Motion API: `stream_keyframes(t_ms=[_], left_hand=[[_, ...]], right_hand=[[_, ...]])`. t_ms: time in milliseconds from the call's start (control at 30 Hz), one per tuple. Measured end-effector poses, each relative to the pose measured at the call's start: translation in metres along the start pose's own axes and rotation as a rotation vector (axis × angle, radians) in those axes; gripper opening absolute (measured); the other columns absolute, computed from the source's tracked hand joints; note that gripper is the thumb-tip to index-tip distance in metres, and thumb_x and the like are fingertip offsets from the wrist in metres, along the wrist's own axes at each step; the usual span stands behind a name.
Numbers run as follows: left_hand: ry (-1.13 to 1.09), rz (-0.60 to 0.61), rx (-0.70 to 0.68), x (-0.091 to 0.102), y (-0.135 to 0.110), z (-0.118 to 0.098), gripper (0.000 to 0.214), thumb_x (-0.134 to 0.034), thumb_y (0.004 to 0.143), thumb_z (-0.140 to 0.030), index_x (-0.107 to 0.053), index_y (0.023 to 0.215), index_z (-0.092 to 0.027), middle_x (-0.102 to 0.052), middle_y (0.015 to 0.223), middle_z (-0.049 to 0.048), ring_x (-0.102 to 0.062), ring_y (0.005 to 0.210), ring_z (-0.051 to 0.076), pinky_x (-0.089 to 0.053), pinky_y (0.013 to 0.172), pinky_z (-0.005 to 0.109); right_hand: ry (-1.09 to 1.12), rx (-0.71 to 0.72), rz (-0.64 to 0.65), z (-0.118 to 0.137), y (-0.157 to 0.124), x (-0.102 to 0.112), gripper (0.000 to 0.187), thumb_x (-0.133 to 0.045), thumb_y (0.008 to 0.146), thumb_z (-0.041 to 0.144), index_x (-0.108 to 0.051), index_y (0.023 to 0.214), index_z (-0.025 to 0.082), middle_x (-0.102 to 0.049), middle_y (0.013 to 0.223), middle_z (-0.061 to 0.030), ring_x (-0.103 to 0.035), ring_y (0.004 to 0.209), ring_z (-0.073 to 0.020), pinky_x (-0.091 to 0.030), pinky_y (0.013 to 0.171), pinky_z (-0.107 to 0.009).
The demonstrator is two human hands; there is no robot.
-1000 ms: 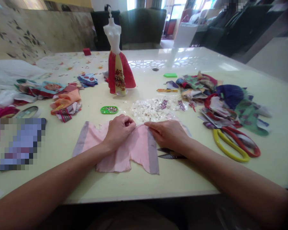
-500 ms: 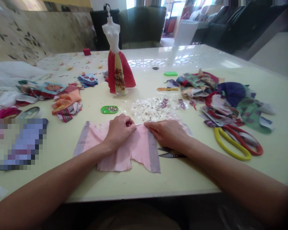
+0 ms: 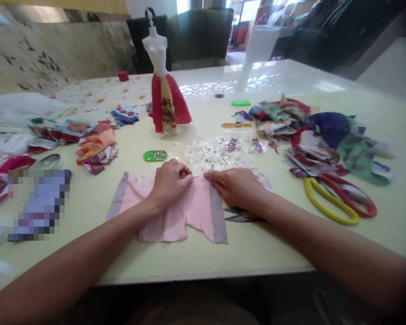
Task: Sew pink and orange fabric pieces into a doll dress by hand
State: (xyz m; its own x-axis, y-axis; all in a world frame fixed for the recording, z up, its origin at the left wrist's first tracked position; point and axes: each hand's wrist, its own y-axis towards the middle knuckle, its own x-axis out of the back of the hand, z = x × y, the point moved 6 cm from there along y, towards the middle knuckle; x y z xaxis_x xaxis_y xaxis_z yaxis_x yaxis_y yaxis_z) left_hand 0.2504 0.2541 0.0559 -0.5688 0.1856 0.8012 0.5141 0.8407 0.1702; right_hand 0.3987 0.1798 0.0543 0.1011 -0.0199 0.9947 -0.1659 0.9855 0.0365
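A piece of pink cloth (image 3: 189, 212) with grey side bands lies flat on the pale yellow table (image 3: 203, 257) in front of me. My left hand (image 3: 171, 183) rests on its upper edge with the fingers curled and pinched on the cloth. My right hand (image 3: 235, 187) lies palm down on the cloth's right part, fingertips pressed together at the same edge, close to the left hand. Small black thread snips (image 3: 240, 215) lie under my right wrist. Just beyond the cloth is a clear bag of beads (image 3: 216, 151).
A white mini mannequin (image 3: 164, 81) in a red skirt stands at the centre back. A green bead dish (image 3: 154, 155) lies left of the beads. Fabric scraps (image 3: 311, 131) and yellow and red scissors (image 3: 338, 205) are at right; more scraps (image 3: 88, 144) at left.
Both hands stay at the cloth's upper edge with hardly any motion. The camera view has shifted slightly, so everything sits a little to the right.
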Motion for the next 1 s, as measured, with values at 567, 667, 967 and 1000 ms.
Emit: stream_keyframes(t_ms=[567,667,967,1000], left_hand=[[-0.053,0.058,0.051,0.0001,-0.0028,-0.0065,0.011,-0.059,0.079,-0.019,-0.067,0.071,-0.019,-0.063,0.085,0.004,-0.059,0.085,0.02,-0.044,0.073,0.032],[-0.019,0.074,0.076,-0.0008,-0.0019,-0.0061,0.012,-0.059,0.078,-0.019,-0.067,0.069,-0.019,-0.065,0.085,0.0046,-0.06,0.085,0.021,-0.043,0.073,0.033],[0.054,0.091,0.086,-0.0009,-0.0001,-0.0066,0.014,-0.058,0.077,-0.021,-0.068,0.068,-0.019,-0.066,0.084,0.0041,-0.06,0.087,0.022,-0.04,0.077,0.035],[0.059,0.092,0.087,-0.0009,-0.0002,-0.0069,0.014,-0.058,0.077,-0.021,-0.068,0.068,-0.019,-0.066,0.084,0.0039,-0.06,0.087,0.021,-0.04,0.077,0.035]], right_hand=[[0.017,-0.006,-0.015,-0.0018,0.0004,-0.0008,0.035,-0.044,0.097,0.028,-0.069,0.121,0.028,-0.077,0.093,-0.0046,-0.069,0.079,-0.0214,-0.029,0.061,-0.03],[0.024,-0.014,-0.011,-0.0017,0.0003,-0.001,0.034,-0.044,0.097,0.028,-0.069,0.121,0.028,-0.077,0.093,-0.0046,-0.069,0.08,-0.0212,-0.029,0.062,-0.03],[0.015,-0.03,0.015,-0.0012,0.0009,-0.001,0.034,-0.044,0.098,0.029,-0.068,0.121,0.03,-0.077,0.094,-0.0033,-0.068,0.079,-0.02,-0.029,0.062,-0.03],[0.01,-0.032,0.017,-0.0013,0.0008,-0.0009,0.034,-0.044,0.098,0.029,-0.068,0.122,0.03,-0.077,0.094,-0.0033,-0.068,0.079,-0.0202,-0.029,0.062,-0.03]])
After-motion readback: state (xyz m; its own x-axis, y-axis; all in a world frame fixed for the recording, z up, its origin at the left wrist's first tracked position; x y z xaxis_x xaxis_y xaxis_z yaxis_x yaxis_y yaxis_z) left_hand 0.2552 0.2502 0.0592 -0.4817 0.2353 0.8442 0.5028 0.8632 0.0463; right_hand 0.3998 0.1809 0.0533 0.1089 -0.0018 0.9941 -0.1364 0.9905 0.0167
